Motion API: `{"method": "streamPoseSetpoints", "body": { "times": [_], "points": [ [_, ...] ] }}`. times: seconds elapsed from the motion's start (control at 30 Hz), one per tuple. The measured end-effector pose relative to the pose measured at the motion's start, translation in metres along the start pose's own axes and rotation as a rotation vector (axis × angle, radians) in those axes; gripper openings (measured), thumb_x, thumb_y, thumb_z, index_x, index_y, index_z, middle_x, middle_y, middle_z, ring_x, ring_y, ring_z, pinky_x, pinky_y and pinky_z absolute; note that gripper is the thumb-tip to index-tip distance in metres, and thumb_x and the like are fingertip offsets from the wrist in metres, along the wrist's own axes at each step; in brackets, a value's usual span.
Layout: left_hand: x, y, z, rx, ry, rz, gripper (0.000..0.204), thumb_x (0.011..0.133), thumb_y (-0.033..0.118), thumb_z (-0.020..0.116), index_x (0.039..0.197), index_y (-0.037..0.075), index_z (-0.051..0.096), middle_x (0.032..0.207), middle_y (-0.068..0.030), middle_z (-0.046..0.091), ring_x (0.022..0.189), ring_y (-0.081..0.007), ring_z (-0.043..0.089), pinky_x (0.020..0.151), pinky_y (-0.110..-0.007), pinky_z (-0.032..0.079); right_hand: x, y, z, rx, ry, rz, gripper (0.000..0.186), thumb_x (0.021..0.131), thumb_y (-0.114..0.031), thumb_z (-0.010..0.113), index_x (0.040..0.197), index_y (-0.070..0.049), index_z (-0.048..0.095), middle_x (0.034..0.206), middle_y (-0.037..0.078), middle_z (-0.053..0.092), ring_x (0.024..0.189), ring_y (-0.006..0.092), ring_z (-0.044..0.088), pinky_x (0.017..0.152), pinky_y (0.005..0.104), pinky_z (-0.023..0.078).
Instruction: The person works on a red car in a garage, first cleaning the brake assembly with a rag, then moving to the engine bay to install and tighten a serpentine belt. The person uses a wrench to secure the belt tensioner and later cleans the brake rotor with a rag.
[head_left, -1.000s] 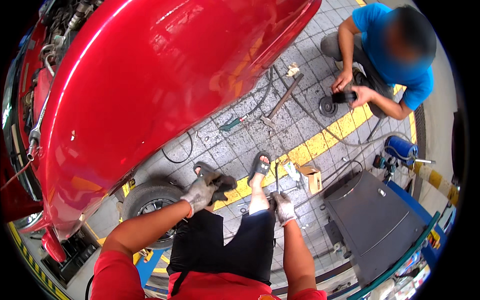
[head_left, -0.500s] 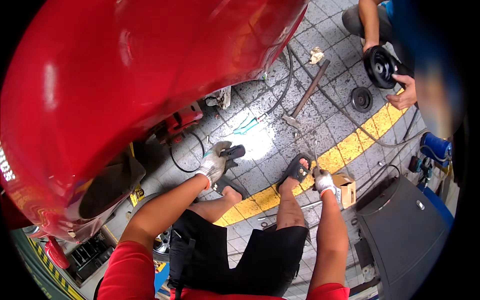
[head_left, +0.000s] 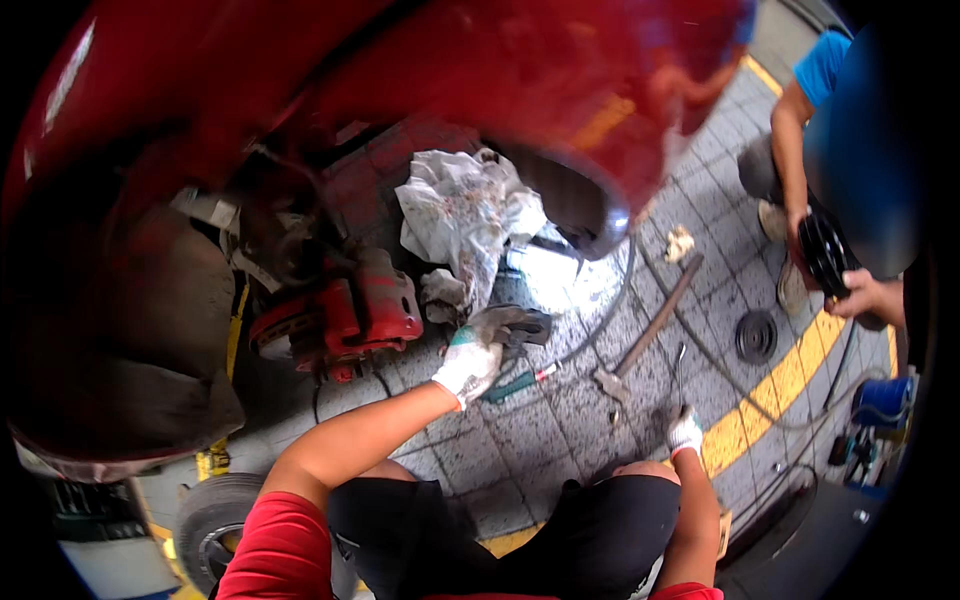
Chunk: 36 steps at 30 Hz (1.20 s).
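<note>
My left hand (head_left: pixel 476 356), in a white glove with grey fingers, is closed around a black blocky object (head_left: pixel 527 326) whose kind I cannot make out. Close beside that hand is a red brake caliper (head_left: pixel 385 300) in the car's open wheel well. Crumpled, stained white cloth or plastic (head_left: pixel 460 215) lies just beyond it. My gloved right hand (head_left: pixel 684 430) is closed on a slim metal hand tool (head_left: pixel 681 372), its shaft pointing away from me. Between my hands, on the tiles, lies a teal-handled tool (head_left: pixel 512 388).
A long-handled hammer (head_left: pixel 650 330) lies on the floor ahead. The red car body (head_left: pixel 480 70) overhangs the left and far side. At right a co-worker in blue holds a black pulley-like wheel (head_left: pixel 824 250); a black disc (head_left: pixel 756 337) and a hose (head_left: pixel 725 375) lie nearby.
My view has shifted toward the wheel well, bringing the red caliper and white cloth into fuller sight. I have lowered, knees bent. Both hands keep their holds.
</note>
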<state>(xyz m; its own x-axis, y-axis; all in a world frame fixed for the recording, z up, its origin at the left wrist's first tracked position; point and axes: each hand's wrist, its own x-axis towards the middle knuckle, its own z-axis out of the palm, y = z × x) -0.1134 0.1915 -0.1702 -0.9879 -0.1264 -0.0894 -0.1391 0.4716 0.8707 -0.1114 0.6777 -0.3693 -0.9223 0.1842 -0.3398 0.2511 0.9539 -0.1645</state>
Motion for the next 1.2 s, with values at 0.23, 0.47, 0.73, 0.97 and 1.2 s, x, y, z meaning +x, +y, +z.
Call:
{"method": "streamPoseSetpoints", "body": {
  "times": [0.23, 0.47, 0.73, 0.97, 1.2],
  "points": [
    [-0.024, 0.071, -0.041, 0.179, -0.174, -0.103, 0.035, 0.098, 0.012, 0.052, 0.13, 0.001, 0.062, 0.126, -0.0213, 0.066, 0.114, -0.0335, 0.065, 0.098, -0.039, 0.052, 0.032, -0.002, 0.013, -0.485, -0.399, -0.054, 0.038, 0.09, -0.034, 0.06, 0.117, -0.012, 0.075, 0.12, 0.016, 0.072, 0.112, 0.0356, 0.07, 0.09, 0.0426, 0.058],
    [-0.044, 0.124, -0.086, -0.984, -0.021, 0.05, 0.049, 0.098, 0.017, 0.061, 0.142, -0.001, 0.051, 0.127, -0.0164, 0.066, 0.107, -0.0248, 0.071, 0.09, -0.034, 0.059, 0.059, -0.267, -0.158, -0.383, -0.36, -0.736, 0.031, 0.092, -0.032, 0.058, 0.105, -0.01, 0.076, 0.106, 0.019, 0.074, 0.099, 0.0346, 0.071, 0.086, 0.044, 0.057],
    [-0.021, 0.088, -0.063, -0.056, 0.229, 0.693, 0.033, 0.074, -0.005, 0.07, 0.106, 0.003, 0.074, 0.103, -0.0175, 0.075, 0.095, -0.0315, 0.074, 0.083, -0.035, 0.059, 0.039, -0.435, -0.2, -0.035, -0.391, -1.197, 0.038, 0.099, -0.039, 0.054, 0.113, -0.006, 0.069, 0.101, 0.019, 0.071, 0.092, 0.0324, 0.069, 0.086, 0.0431, 0.055],
    [-0.036, 0.091, -0.103, -0.734, 0.13, 0.384, 0.023, 0.081, 0.003, 0.075, 0.104, 0.004, 0.076, 0.099, -0.0109, 0.076, 0.098, -0.0211, 0.072, 0.092, -0.034, 0.055, -0.013, -0.507, -0.167, 0.573, -0.551, -1.067, 0.041, 0.101, -0.038, 0.056, 0.123, -0.004, 0.065, 0.112, 0.016, 0.069, 0.102, 0.0296, 0.068, 0.091, 0.0412, 0.054],
    [-0.021, 0.111, -0.195, 0.052, 0.79, 0.404, 0.045, 0.084, 0.02, 0.077, 0.126, 0.01, 0.063, 0.119, -0.0142, 0.068, 0.111, -0.0275, 0.068, 0.089, -0.037, 0.058, -0.044, -0.575, -0.177, 1.224, -0.701, -0.957, 0.046, 0.103, -0.037, 0.057, 0.133, -0.003, 0.061, 0.123, 0.014, 0.068, 0.111, 0.0267, 0.066, 0.097, 0.0393, 0.053]
  ]
}}
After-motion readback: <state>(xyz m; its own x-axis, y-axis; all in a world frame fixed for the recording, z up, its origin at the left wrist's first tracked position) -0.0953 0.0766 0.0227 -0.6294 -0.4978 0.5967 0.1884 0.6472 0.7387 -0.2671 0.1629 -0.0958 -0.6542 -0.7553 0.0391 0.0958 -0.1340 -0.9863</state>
